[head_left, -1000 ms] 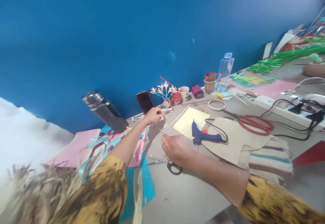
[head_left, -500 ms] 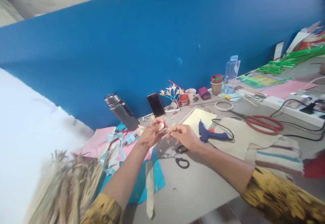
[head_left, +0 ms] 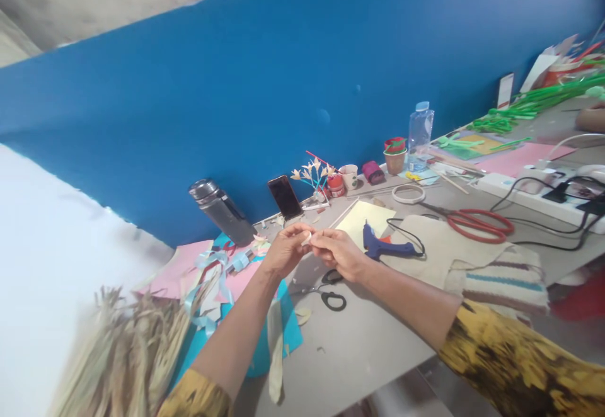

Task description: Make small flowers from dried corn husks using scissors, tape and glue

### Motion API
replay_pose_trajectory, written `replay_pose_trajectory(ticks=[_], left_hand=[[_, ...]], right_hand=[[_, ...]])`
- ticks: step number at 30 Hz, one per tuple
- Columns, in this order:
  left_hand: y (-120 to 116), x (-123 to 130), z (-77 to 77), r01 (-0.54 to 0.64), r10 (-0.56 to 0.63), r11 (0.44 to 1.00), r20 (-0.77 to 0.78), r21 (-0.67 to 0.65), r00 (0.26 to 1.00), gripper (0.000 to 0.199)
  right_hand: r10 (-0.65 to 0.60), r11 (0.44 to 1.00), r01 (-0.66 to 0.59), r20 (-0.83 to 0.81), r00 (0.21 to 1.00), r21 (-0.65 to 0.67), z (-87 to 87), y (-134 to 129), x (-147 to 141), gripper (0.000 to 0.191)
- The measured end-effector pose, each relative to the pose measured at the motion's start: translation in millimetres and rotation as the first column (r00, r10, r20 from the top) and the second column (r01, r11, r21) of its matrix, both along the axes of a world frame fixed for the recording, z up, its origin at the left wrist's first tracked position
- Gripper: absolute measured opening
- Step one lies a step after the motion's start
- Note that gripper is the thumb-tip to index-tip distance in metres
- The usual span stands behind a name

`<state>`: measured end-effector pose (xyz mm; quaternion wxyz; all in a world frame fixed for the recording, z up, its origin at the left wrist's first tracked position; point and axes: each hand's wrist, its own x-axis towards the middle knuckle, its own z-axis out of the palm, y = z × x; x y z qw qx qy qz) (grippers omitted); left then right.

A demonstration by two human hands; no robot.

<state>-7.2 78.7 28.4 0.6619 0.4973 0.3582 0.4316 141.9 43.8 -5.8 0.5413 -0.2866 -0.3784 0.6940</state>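
Note:
Above the table, my left hand (head_left: 285,252) and my right hand (head_left: 339,254) meet fingertip to fingertip. Between them is a small pale piece (head_left: 307,239), perhaps a cut bit of dried husk; my left hand is closed on it, and my right fingers pinch at its other side. Fingers hide most of its shape. Black-handled scissors (head_left: 333,302) lie on the table just below my hands. Beside them is a pale curved scrap (head_left: 303,314). A long dried husk strip (head_left: 275,354) rests on blue sheet material (head_left: 293,325) near my left forearm.
A blue glue gun (head_left: 385,247) and red-handled scissors (head_left: 479,225) lie to the right, near a power strip (head_left: 529,196) with cables. A dark flask (head_left: 222,212), a phone (head_left: 284,196) and small husk flowers (head_left: 314,171) stand behind. Dried husks (head_left: 137,348) are heaped at left.
My hands have drawn closer together, and my right fingers now meet the pale piece in my left hand. A pale curved scrap now shows on the table beside the black-handled scissors. The view has shifted slightly.

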Motion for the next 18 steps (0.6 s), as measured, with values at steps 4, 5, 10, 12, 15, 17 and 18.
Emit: replay_pose_trajectory(ticks=[4,5,10,12,15,17,18], left_hand=[[-7,-2,0.2,-0.045,0.045,0.999,-0.002,0.024,0.999,0.031],[-8,-2,-0.7,-0.057,0.057,0.998,0.001,0.026,0.998,0.031],[-9,3,-3.3,-0.084,0.084,0.996,-0.022,0.02,0.996,0.033],[-12,2,-1.7,-0.123,0.123,0.992,-0.043,0.003,0.991,0.038],[-27,-5,2.1,-0.204,0.203,0.979,-0.078,-0.004,0.976,0.038],[-41,-11,3.2,-0.191,0.192,0.981,-0.109,0.022,0.975,0.033],[-49,-13,3.0,-0.183,0.188,0.982,-0.134,0.047,0.973,0.031]], right_hand=[[0.045,0.999,-0.046,-0.03,0.999,-0.018,1.5,-1,1,0.024],[0.077,0.996,-0.079,-0.047,0.996,-0.031,1.1,-1,1,0.024],[0.144,0.984,-0.155,-0.12,0.982,-0.085,-0.6,-2,0,0.029],[0.126,0.988,-0.135,-0.121,0.985,-0.07,0.0,-3,-1,0.03],[0.081,0.996,-0.084,-0.082,0.993,-0.032,1.1,-5,-1,0.033],[0.057,0.998,-0.057,-0.024,0.998,0.002,1.5,-7,-2,0.034],[0.05,0.998,-0.05,0.013,0.999,0.028,1.7,-8,-2,0.033]])
